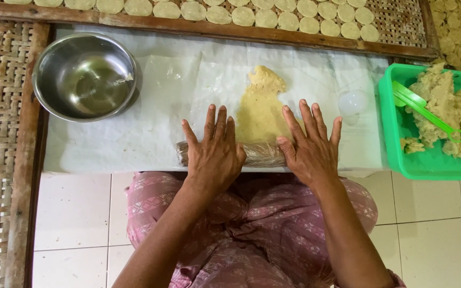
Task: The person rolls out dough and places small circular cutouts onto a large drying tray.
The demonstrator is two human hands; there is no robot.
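My left hand (pixel 214 152) and my right hand (pixel 309 146) lie flat, fingers spread, on a plastic-wrapped rolling pin (pixel 262 153) at the near edge of a white board (pixel 108 138). Just beyond the pin, a yellowish sheet of dough (pixel 260 106) is pressed thin under clear plastic film (pixel 188 80), lumpy at its far end. Both palms press on top of the pin without gripping around it.
A steel bowl (pixel 84 74) with a little liquid stands at the back left. A small clear round cutter (pixel 352 102) lies right of the dough. A green tub (pixel 401 138) holds dough lumps (pixel 449 112) and a green scoop (pixel 428 113). Woven trays (pixel 396 21) carry several dough discs (pixel 241 13).
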